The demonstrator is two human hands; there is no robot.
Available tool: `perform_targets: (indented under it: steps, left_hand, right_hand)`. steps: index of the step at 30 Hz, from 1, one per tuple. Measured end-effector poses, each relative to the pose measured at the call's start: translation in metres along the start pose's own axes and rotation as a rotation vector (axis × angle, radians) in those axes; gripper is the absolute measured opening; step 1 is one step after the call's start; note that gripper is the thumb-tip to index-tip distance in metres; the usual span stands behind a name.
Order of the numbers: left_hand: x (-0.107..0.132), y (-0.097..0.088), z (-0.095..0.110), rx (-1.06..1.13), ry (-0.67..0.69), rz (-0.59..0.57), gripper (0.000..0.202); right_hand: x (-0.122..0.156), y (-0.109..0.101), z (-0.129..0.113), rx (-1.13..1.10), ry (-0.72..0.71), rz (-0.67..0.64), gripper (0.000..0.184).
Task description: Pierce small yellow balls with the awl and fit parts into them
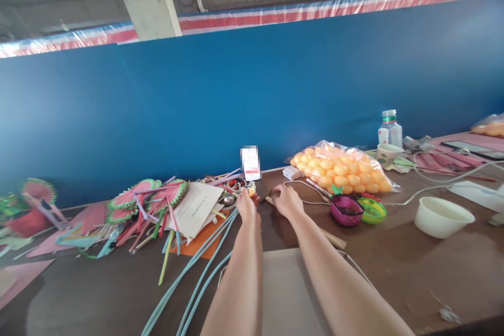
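My left hand [247, 205] is at the middle of the table, its fingers closed on a small orange-yellow ball [251, 192]; part of the ball is hidden by the fingers. To its right, my right hand [288, 200] curls palm down over a wooden stick [334, 239]. One end of the stick shows by the fingertips and the other beyond the forearm; the grip itself is hidden. Just behind my left hand stands a white card [251, 164], partly blurred. Between my forearms lies a pale grey flat board or tray [289, 283].
Right of my hands are a clear bag of orange balls [340, 168], a purple dish [346, 211], a green dish [372, 211] and a white bowl [443, 218]. Left lie pink-green paper fans [136, 197], papers [197, 207] and light-blue tubes [200, 257]. A blue partition [236, 94] rises behind.
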State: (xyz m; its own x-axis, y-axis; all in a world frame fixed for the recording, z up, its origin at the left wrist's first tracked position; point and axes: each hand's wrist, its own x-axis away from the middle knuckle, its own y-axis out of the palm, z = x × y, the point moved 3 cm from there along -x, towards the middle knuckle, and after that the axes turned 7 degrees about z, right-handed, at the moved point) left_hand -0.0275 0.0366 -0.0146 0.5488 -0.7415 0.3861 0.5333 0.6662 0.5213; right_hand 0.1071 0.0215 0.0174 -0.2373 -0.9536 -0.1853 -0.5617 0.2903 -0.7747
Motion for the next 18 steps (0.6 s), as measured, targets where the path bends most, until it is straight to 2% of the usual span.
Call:
perform_targets:
  steps: [5, 9, 14, 18]
  left_hand:
    - [0.002, 0.001, -0.002, -0.005, -0.050, -0.022, 0.017]
    - [0.003, 0.002, -0.003, -0.033, -0.073, -0.036, 0.019]
    - [0.002, 0.002, -0.004, -0.048, -0.080, -0.056, 0.019]
    - [0.002, 0.001, -0.003, -0.043, -0.083, -0.058, 0.018]
  right_hand:
    - [0.007, -0.010, -0.015, -0.152, -0.064, 0.163, 0.028]
    - [0.011, -0.030, -0.031, -0.262, -0.127, 0.301, 0.027]
    - [-0.001, -0.078, -0.041, -0.284, -0.220, 0.369, 0.029]
    - [-0.011, -0.129, -0.020, -0.146, -0.299, 0.258, 0.027]
